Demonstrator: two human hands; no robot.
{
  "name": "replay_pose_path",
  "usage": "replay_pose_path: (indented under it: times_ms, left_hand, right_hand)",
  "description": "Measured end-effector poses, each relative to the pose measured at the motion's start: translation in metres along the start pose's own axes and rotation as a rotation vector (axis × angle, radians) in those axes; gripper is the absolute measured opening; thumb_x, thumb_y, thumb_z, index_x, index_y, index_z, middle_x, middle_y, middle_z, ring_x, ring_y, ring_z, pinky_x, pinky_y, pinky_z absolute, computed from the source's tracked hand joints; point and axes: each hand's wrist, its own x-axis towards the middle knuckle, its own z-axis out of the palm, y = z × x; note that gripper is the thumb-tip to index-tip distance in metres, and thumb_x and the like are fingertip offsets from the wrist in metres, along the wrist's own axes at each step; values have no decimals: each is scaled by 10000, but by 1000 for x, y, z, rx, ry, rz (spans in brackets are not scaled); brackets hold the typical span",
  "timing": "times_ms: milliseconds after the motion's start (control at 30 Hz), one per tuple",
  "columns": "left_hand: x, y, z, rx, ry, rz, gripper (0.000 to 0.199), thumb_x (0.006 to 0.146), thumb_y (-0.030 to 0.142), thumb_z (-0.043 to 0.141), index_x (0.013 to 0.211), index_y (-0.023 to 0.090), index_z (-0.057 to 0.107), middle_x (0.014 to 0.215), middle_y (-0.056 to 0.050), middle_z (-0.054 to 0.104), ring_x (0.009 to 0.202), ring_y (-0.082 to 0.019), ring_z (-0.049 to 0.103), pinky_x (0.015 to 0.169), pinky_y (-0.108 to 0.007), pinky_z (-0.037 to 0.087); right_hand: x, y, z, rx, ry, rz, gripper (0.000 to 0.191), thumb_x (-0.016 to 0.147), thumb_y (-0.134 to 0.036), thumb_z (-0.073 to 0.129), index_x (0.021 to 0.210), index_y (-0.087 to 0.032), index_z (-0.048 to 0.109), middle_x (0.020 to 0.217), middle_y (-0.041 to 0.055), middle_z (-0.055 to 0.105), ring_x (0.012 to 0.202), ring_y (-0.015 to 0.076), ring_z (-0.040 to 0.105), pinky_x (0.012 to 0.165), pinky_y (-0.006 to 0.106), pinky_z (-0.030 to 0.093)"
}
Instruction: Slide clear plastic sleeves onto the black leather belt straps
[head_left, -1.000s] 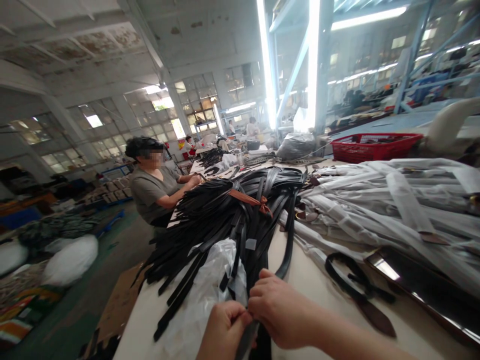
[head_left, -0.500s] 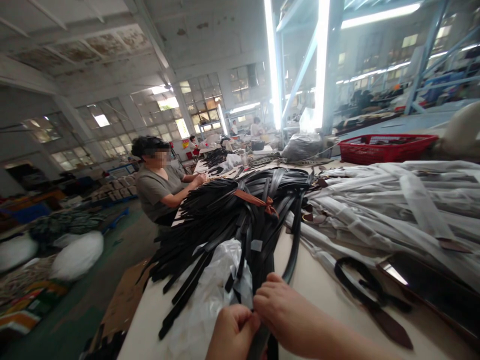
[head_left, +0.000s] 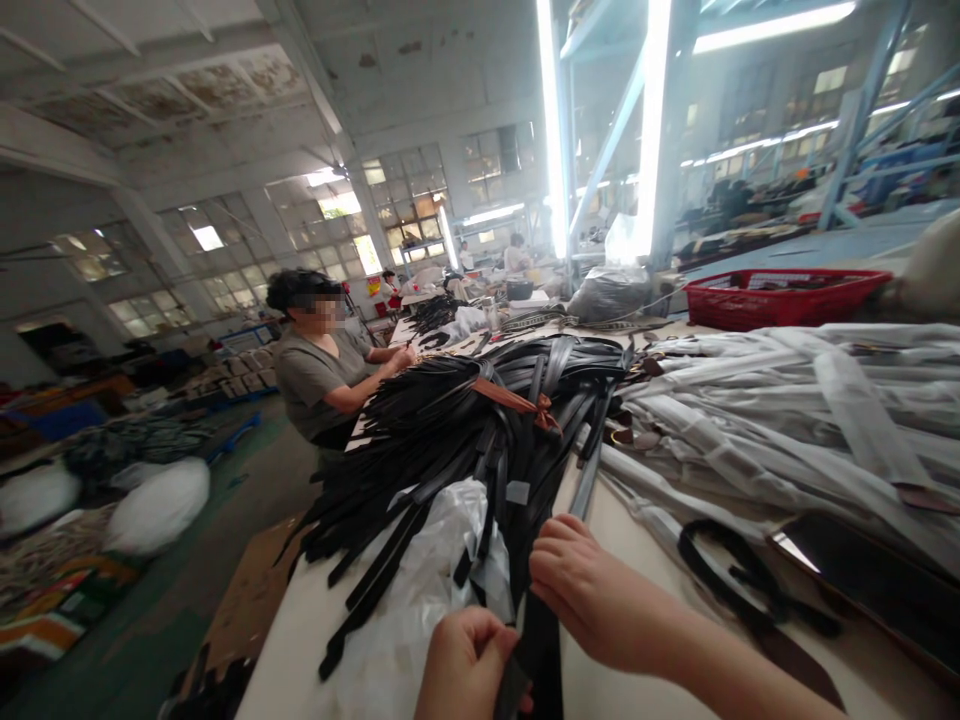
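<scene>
At the near edge of the table, my left hand (head_left: 466, 660) is closed in a pinch on a black strap (head_left: 513, 688). My right hand (head_left: 581, 582) lies just up and to the right, its fingers curled round a black strap; a length of it shows above the knuckles. Whether both hands hold the same strap I cannot tell. Beyond them spreads a big heap of black straps (head_left: 442, 410), part of it bound with a brown tie (head_left: 514, 398). Crumpled clear plastic (head_left: 439, 545) lies left of my hands, under some strap ends.
White-wrapped straps (head_left: 735, 410) cover the table's right side. A coiled dark belt (head_left: 724, 560) and a black phone-like slab (head_left: 862, 580) lie near my right forearm. A red basket (head_left: 787, 297) stands behind. Across the heap, a co-worker (head_left: 319, 365) stands at the table's left edge.
My right hand has moved up and right, away from my left hand, opening a gap between them. My left hand has hardly moved.
</scene>
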Motion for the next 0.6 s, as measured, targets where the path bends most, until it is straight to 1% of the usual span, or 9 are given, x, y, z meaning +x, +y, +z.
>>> replay_pose_path:
  times_ms: [100, 200, 267, 333, 367, 400, 467, 533, 600]
  left_hand:
    - [2, -1, 1, -7, 1, 13, 545, 649, 719, 592, 675, 176, 553, 553, -57, 685, 483, -216, 646, 433, -255, 383]
    - [-1, 5, 0, -99, -39, -44, 593, 624, 756, 591, 708, 170, 555, 590, -67, 695, 521, -213, 654, 469, -262, 411]
    - [-7, 14, -4, -212, -166, -122, 630, 635, 765, 580, 808, 159, 578, 704, -96, 723, 608, -214, 679, 534, -272, 451]
    - [-14, 24, -12, -253, -360, -190, 614, 662, 693, 638, 948, 153, 579, 802, -113, 733, 679, -209, 692, 601, -282, 477]
    - [-18, 29, -16, -231, -446, -211, 584, 676, 632, 673, 993, 152, 573, 799, -106, 731, 669, -197, 688, 611, -281, 481]
    - [-20, 33, -20, -182, -504, -223, 538, 691, 574, 691, 1002, 150, 576, 753, -85, 722, 624, -177, 673, 598, -273, 478]
    - [-23, 39, -24, -58, -527, -232, 448, 711, 537, 659, 903, 136, 609, 600, -30, 658, 482, -130, 594, 511, -241, 440]
    - [-23, 42, -24, 25, -493, -228, 462, 722, 585, 586, 770, 127, 621, 505, 7, 568, 391, -92, 484, 440, -222, 385]
    - [-23, 44, -20, 73, -441, -215, 493, 708, 623, 553, 690, 133, 604, 466, 28, 505, 364, -74, 406, 414, -220, 353]
  right_hand:
    - [-1, 0, 1, -13, 13, 9, 193, 921, -193, 415, 736, -191, 471, 783, 20, 580, 857, 182, 481, 950, 376, 267]
    - [1, 6, 1, -51, 22, 42, 191, 917, -208, 450, 730, -188, 486, 791, 19, 595, 875, 186, 488, 961, 384, 248]
    - [2, 9, -1, -77, 34, 57, 189, 917, -219, 465, 733, -186, 497, 796, 22, 603, 877, 189, 491, 960, 387, 247]
    - [3, 10, -3, -92, 41, 49, 185, 917, -224, 473, 739, -186, 507, 798, 24, 607, 879, 189, 493, 961, 385, 249]
    - [3, 10, -4, -98, 44, 40, 186, 917, -224, 475, 737, -187, 510, 796, 25, 607, 879, 188, 493, 964, 385, 247]
    - [3, 10, -5, -101, 46, 30, 189, 916, -226, 478, 734, -187, 511, 793, 24, 607, 880, 188, 493, 969, 386, 244]
    - [3, 10, -6, -97, 52, 7, 193, 913, -228, 484, 726, -187, 512, 783, 22, 607, 875, 187, 495, 972, 388, 239]
    - [3, 12, -7, -82, 63, -9, 192, 909, -227, 487, 724, -186, 514, 777, 21, 608, 869, 186, 498, 964, 386, 243]
    - [2, 14, -7, -60, 85, -13, 186, 903, -219, 490, 722, -183, 515, 772, 22, 610, 858, 187, 500, 934, 378, 262]
